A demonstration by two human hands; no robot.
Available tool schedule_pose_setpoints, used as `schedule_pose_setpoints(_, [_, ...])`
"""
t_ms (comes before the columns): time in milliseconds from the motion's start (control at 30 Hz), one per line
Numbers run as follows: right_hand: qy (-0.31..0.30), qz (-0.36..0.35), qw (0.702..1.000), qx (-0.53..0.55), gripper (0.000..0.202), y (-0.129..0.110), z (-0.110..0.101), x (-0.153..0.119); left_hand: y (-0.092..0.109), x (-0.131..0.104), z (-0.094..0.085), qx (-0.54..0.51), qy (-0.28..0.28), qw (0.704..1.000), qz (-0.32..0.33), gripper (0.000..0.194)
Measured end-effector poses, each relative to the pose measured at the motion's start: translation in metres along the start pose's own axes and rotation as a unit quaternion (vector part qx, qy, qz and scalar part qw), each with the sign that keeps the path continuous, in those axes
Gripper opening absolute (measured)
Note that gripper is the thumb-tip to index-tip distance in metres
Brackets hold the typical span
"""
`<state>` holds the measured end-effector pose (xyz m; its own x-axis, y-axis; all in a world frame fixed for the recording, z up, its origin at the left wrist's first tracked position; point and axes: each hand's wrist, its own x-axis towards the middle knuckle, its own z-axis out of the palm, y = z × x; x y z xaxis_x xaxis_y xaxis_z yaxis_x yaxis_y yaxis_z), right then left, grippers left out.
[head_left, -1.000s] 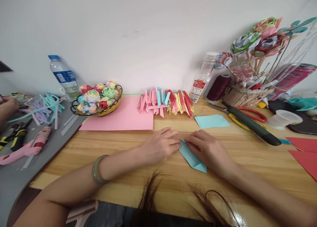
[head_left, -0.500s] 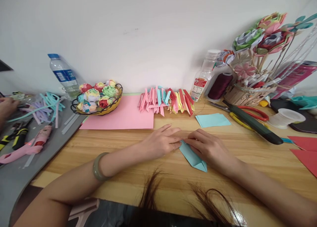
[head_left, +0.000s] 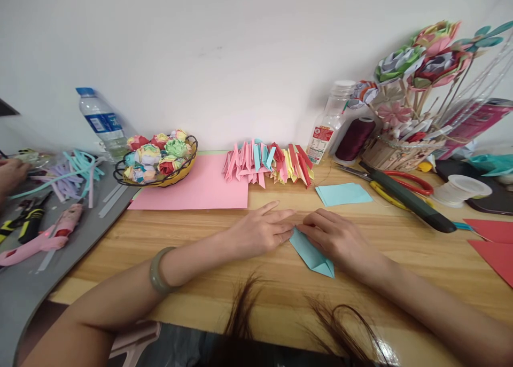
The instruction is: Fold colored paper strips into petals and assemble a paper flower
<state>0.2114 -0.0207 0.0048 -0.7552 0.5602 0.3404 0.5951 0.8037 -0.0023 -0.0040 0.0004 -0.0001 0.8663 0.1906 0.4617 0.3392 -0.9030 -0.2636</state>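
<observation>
A light blue sheet of paper (head_left: pixel 310 252), folded to a point at its far end and with a raised flap at its near end, lies slantwise on the wooden table. My right hand (head_left: pixel 339 239) rests over its right side, fingers bent and pressed together at the pointed tip. On the other side, my left hand (head_left: pixel 262 231) lies with fingers stretched and partly spread, the lower fingertips touching the tip of the paper. A small stack of blue paper slips (head_left: pixel 343 194) sits just beyond my right hand.
Folded paper pieces (head_left: pixel 268 163) stand in a row at the back beside pink sheets (head_left: pixel 212 188). A basket (head_left: pixel 180 174) holds paper flowers. Scissors (head_left: pixel 409 181) and a dark-handled tool (head_left: pixel 420 207) lie right. Another person's hand (head_left: pixel 14 172) is far left, near a glue gun (head_left: pixel 50 239).
Both hands and the blue paper stay almost in place. The view has shifted very slightly.
</observation>
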Motion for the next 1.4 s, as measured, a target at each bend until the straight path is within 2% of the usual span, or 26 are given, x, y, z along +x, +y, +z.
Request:
schedule_pose_setpoints(100, [-0.013, 0.009, 0.999, 0.032, 0.022, 0.001, -0.004, 0.001, 0.001, 0.001, -0.002, 0.003, -0.012, 1.0, 0.003, 0.025])
schedule_pose_setpoints(233, [-0.055, 0.03, 0.994, 0.084, 0.026, 0.004, -0.018, 0.002, 0.001, 0.001, -0.003, 0.007, -0.029, 1.0, 0.0, 0.023])
schedule_pose_setpoints(400, [-0.11, 0.048, 0.99, 0.081, 0.025, 0.019, -0.038, -0.003, 0.002, -0.001, -0.001, 0.016, -0.021, 1.0, 0.005, 0.021])
schedule_pose_setpoints(533, [-0.07, 0.122, 0.99, 0.021, 0.022, 0.032, -0.041, -0.009, 0.008, -0.001, -0.004, 0.049, 0.0, 0.999, -0.016, 0.019])
schedule_pose_setpoints(633, [-0.09, 0.157, 0.98, 0.081, 0.016, 0.032, -0.042, -0.01, 0.011, 0.0, -0.006, 0.052, -0.007, 0.998, -0.04, 0.019])
schedule_pose_setpoints(767, [-0.126, 0.144, 0.966, 0.171, 0.012, 0.024, -0.041, -0.005, 0.008, 0.002, -0.004, 0.026, 0.015, 0.998, -0.054, 0.023])
schedule_pose_setpoints(900, [-0.114, 0.153, 0.965, 0.18, 0.011, 0.023, -0.032, -0.002, 0.004, 0.002, -0.001, 0.003, -0.002, 0.998, -0.068, 0.027])
schedule_pose_setpoints(1067, [-0.089, 0.13, 0.97, 0.187, 0.011, 0.03, -0.018, -0.004, 0.005, 0.004, 0.0, -0.006, -0.024, 0.997, -0.067, 0.027])
schedule_pose_setpoints(1167, [-0.094, 0.12, 0.968, 0.198, 0.012, 0.032, -0.017, -0.005, 0.006, 0.005, 0.003, 0.019, -0.031, 0.998, -0.05, 0.019])
schedule_pose_setpoints(1267, [-0.103, 0.114, 0.967, 0.205, 0.014, 0.032, -0.018, -0.006, 0.006, 0.006, 0.007, 0.043, -0.023, 0.998, -0.037, 0.021])
schedule_pose_setpoints(1400, [-0.087, 0.09, 0.977, 0.171, 0.012, 0.031, -0.019, -0.005, 0.004, 0.006, 0.008, 0.015, 0.004, 0.995, -0.095, 0.021])
